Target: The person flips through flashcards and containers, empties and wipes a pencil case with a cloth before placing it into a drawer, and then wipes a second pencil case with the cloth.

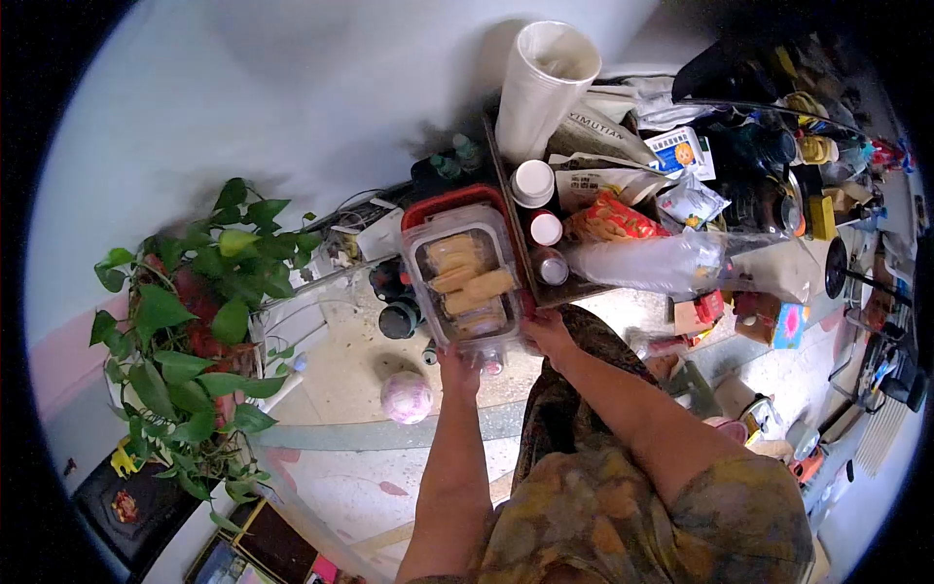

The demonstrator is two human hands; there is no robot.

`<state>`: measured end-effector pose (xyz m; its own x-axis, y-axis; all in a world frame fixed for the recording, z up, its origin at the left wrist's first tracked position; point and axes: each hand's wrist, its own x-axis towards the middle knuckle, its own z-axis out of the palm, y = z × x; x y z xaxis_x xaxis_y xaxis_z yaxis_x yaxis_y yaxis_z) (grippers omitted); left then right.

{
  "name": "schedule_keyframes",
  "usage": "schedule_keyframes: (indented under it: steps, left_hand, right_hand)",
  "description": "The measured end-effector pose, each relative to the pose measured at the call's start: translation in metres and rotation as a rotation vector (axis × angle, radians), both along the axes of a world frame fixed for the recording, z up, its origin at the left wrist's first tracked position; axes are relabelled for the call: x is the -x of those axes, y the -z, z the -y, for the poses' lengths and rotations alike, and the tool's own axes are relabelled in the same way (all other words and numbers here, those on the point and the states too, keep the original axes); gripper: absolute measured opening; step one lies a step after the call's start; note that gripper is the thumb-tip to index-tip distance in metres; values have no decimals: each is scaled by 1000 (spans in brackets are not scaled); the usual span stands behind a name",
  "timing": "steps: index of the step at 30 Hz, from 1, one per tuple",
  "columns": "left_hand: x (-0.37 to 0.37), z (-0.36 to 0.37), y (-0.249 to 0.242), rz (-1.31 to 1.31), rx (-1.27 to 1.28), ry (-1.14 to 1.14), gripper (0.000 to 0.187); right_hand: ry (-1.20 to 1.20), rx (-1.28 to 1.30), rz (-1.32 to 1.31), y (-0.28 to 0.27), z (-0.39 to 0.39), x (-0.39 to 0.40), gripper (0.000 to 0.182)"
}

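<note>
A clear plastic container point(420, 292) with wrapped, tan snack-like pieces point(477, 289) inside is in front of me, over a red container point(452, 200). My left hand point(459, 368) grips the near edge of the clear container, fingers partly hidden by it. At the right near corner my right hand point(548, 334) is closed on the red container's edge; its fingertips are hard to make out. Just right of the containers stands a box point(518, 229) holding white-lidded jars point(533, 183), a red snack packet point(613, 219) and a stack of white cups point(545, 88).
A leafy potted plant point(185, 311) stands at the left. Below the containers is a pink and white ball point(407, 397). Dark bottles point(399, 317) lie left of the containers. Small boxes point(769, 319) and crowded household items fill the right side.
</note>
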<state>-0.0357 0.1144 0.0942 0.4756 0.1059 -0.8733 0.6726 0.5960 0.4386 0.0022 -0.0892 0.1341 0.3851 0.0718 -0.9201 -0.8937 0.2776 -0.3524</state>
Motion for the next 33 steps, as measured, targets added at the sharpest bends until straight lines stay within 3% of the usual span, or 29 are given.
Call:
schedule_keyframes:
  steps: [1, 4, 8, 10, 11, 12, 13, 14, 16, 17, 20, 22, 23, 26, 28, 30, 32, 33]
  left_hand:
    - [-1, 1, 0, 63, -45, 123, 55]
    - [-18, 10, -22, -70, 54, -66, 55]
    - [-31, 9, -23, -45, 80, -17, 60]
    - [-56, 30, -65, -215, -283, 6, 62]
    - [-53, 27, -53, -212, -283, 5, 62]
    - [-47, 20, -31, -94, -500, 93, 61]
    - [-42, 14, -16, 27, -716, 182, 59]
    - [-42, 10, -14, 29, -719, 184, 59]
    - [-41, 2, -12, 27, -671, 101, 48]
    - [-42, -5, -12, 28, -675, 108, 48]
    - [-48, -24, -24, 33, -600, 158, 40]
    - [-55, -27, -55, 41, -306, 112, 37]
    - [-55, -34, -54, 110, -279, 215, 37]
    - [-51, -44, -78, 52, -341, 232, 37]
    - [-52, -42, -97, -27, -351, 172, 36]
    - [-40, -53, -104, 156, -231, 78, 35]
    - [-29, -60, -109, 133, -317, 76, 34]
    - [-22, -67, -112, 99, -336, 61, 34]
  right_hand:
    - [1, 3, 14, 2, -1, -1, 42]
    - [69, 31, 162, -19, -5, -16, 39]
    - [195, 72, 252, -14, -11, -18, 32]
    - [132, 248, 240, 32, -17, 5, 29]
    - [111, 307, 235, 56, -21, 18, 28]
    - [-80, 541, 470, 81, -25, 35, 27]
    - [-179, 648, 588, 81, -27, 36, 27]
    - [-271, 769, 703, 79, -29, 37, 26]
    - [-88, 404, 328, 38, -30, 26, 23]
    - [-81, 401, 326, 38, -34, 26, 23]
    - [-7, 324, 438, 23, -41, 24, 22]
    - [-132, 372, 524, -31, -33, 1, 22]
    - [-123, 371, 517, -36, -33, 1, 22]
    - [-102, 323, 573, -50, -34, 1, 23]
    - [-6, 404, 797, -67, -40, -3, 17]
    - [5, 437, 855, -75, -44, -6, 16]
    - [-221, 325, 983, -80, -42, -15, 17]
    - [-225, 319, 984, -82, -44, -16, 17]
